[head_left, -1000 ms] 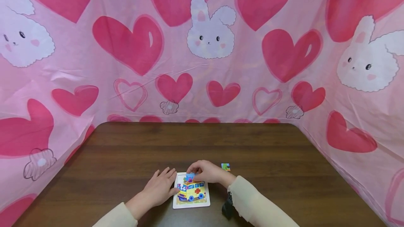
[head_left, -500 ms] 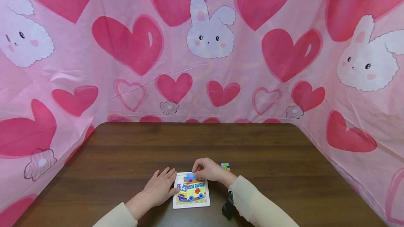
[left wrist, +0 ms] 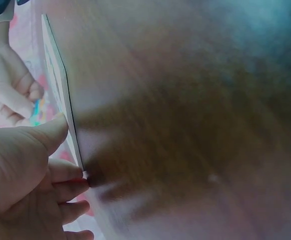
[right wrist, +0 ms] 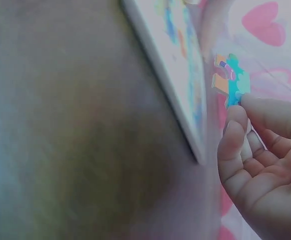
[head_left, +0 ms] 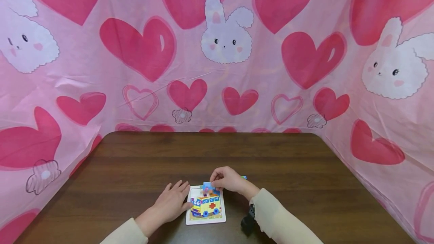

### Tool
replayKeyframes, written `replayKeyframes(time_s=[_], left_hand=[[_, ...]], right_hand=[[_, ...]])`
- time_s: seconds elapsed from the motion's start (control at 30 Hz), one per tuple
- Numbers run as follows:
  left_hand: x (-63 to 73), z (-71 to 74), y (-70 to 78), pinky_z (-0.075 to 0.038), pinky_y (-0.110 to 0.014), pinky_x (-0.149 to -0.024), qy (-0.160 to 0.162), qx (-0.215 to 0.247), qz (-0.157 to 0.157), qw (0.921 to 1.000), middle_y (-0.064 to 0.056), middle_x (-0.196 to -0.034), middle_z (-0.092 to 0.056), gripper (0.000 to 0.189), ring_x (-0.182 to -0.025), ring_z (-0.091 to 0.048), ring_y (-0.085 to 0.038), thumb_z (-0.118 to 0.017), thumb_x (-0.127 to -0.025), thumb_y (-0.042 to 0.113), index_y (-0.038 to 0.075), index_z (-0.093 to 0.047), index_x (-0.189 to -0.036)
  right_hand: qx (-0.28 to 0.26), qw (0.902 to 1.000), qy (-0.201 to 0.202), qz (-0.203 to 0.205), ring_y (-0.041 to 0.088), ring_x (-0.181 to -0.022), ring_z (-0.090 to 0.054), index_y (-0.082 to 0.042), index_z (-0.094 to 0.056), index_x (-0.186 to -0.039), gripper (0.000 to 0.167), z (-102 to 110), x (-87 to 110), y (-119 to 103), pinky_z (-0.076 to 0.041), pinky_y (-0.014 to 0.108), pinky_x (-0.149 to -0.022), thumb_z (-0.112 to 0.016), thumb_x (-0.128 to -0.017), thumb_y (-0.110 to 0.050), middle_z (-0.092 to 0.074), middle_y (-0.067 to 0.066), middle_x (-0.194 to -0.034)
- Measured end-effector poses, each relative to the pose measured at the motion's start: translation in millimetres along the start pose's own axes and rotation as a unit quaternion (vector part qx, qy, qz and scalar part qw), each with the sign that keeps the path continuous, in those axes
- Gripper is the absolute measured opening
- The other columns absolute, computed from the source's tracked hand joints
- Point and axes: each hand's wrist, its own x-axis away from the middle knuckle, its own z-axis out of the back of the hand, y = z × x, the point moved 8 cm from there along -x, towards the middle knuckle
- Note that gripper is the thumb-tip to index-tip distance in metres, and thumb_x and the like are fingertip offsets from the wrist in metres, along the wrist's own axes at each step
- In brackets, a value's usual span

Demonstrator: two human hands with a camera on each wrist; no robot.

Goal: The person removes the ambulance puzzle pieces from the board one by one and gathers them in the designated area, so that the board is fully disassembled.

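Note:
A jigsaw puzzle in a white tray (head_left: pixel 205 221) shows a yellow ambulance (head_left: pixel 211 205) with a red cross. My right hand (head_left: pixel 231 180) pinches a blue jigsaw piece (head_left: pixel 207 188) between thumb and fingers, held over the tray's far part. In the right wrist view, this jigsaw piece (right wrist: pixel 239 81) stands raised above the tray, with tabs and orange and pink marks. My left hand (head_left: pixel 171 202) lies with its fingers straight at the tray's left side, the thumb reaching over the edge. In the left wrist view, the fingertips (left wrist: pixel 80 186) sit right by the tray's corner.
Another jigsaw piece (head_left: pixel 244 177) lies on the brown wooden table (head_left: pixel 152 161), mostly hidden behind the right hand. A black device (head_left: pixel 248 223) hangs at the right wrist. Pink cloth (head_left: pixel 268 67) with hearts and rabbits surrounds the table's back and sides.
My right hand has moved away from me and slightly right, lifting the blue jigsaw piece off the tray. It now covers most of the loose piece. The left hand has stayed put.

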Motion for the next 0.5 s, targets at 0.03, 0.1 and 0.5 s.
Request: replayKeyframes(time_s=[0.03,0.1,0.5], left_hand=[[0.0,0.0,0.2,-0.025,-0.055,-0.1,0.0,-0.002,0.0,1.0,-0.016,-0.132,-0.048,0.06,-0.126,-0.037,-0.036,-0.061,-0.085,0.041,-0.002,-0.053,-0.127],[0.4,0.2,0.8,-0.025,-0.055,-0.1,0.003,-0.002,-0.002,1.0,-0.016,-0.132,-0.048,0.059,-0.126,-0.037,-0.036,-0.061,-0.086,0.04,-0.002,-0.053,-0.127],[2.1,2.6,2.1,-0.025,-0.055,-0.1,0.014,0.004,-0.008,0.9999,-0.016,-0.132,-0.048,0.057,-0.126,-0.037,-0.036,-0.061,-0.087,0.038,-0.004,-0.053,-0.126]], right_hand=[[-0.001,1.0,0.002,0.002,0.017,-0.059,-0.055,-0.005,-0.065,-0.083,0.005,3.9,0.6,-0.2,-0.05,0.03,-0.058,-0.068,-0.083,-0.008,-0.059,0.004,-0.071],[-0.006,0.9999,0.007,0.006,0.018,-0.06,-0.055,-0.005,-0.064,-0.084,0.006,12.2,2.6,-1.3,-0.051,0.032,-0.059,-0.068,-0.083,-0.009,-0.059,0.005,-0.071],[-0.014,0.9983,0.057,-0.009,0.02,-0.063,-0.056,-0.001,-0.064,-0.088,0.012,73.7,21.9,4.8,-0.051,0.043,-0.066,-0.067,-0.085,-0.013,-0.059,0.006,-0.072]])
